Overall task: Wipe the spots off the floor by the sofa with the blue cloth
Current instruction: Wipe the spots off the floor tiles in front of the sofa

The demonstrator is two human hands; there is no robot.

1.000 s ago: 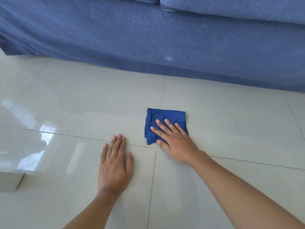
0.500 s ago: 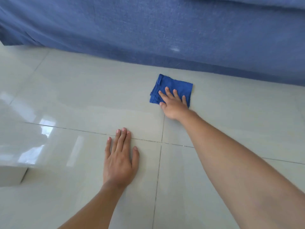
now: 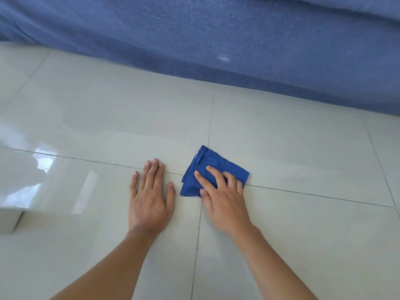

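right hand (image 3: 225,202) flat atop blue cloth (image 3: 213,167)

There is one view only, from a camera on the person's head. It looks forward and steeply down at the tiled floor (image 3: 281,137), from close above it. The blue sofa (image 3: 216,35) fills the top of the frame, and both forearms enter from the bottom edge.

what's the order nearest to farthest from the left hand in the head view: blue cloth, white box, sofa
From the left hand:
1. blue cloth, just to its right, under the right hand.
2. white box, at the far left edge of the floor.
3. sofa, across the tiles at the top.
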